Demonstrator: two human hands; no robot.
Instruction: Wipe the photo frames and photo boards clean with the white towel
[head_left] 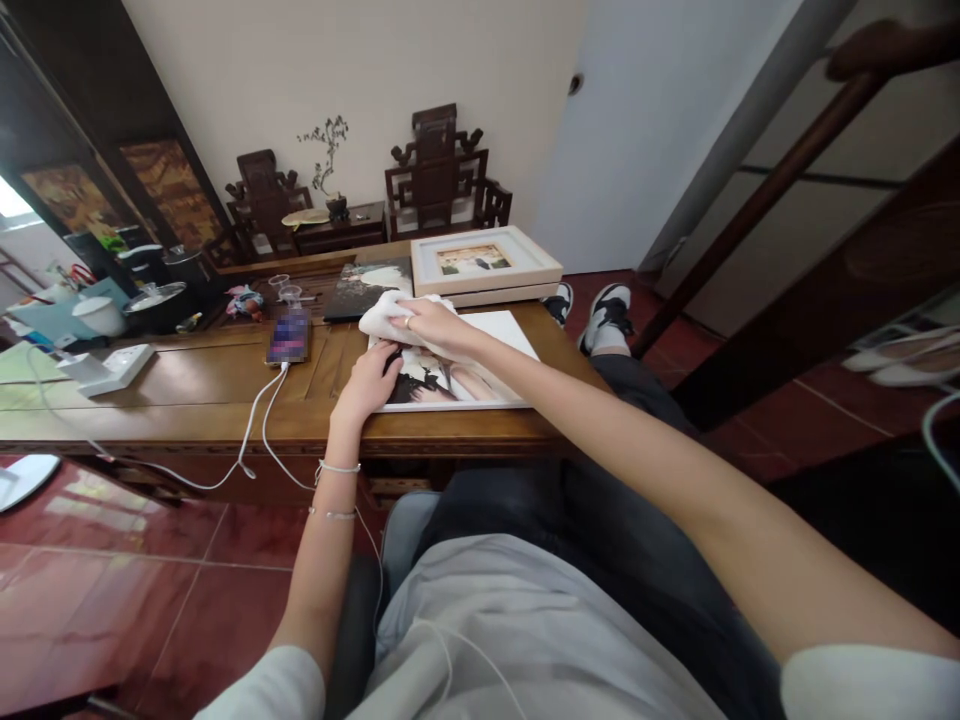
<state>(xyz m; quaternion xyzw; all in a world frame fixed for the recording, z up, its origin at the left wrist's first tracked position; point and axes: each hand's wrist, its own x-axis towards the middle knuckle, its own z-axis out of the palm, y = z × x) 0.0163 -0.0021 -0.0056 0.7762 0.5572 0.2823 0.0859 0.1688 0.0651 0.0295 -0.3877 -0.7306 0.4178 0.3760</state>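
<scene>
A white-edged photo panel lies flat near the front edge of the wooden table, its picture partly covered by my hands. My right hand, with a ring on one finger, grips a bunched white cloth over the panel's far left part. On the panel's left side rests my left hand, fingers stretched out and nothing in it. Just behind the cloth is a dark photo panel with a white shape in its picture. Beside that, to the right, sits a pale framed photo on top of another frame.
A phone with a white charging cable lies left of my hands. Farther left are a white power strip and a lidded pot. Carved chairs stand behind the table. Another person's shoe shows at right.
</scene>
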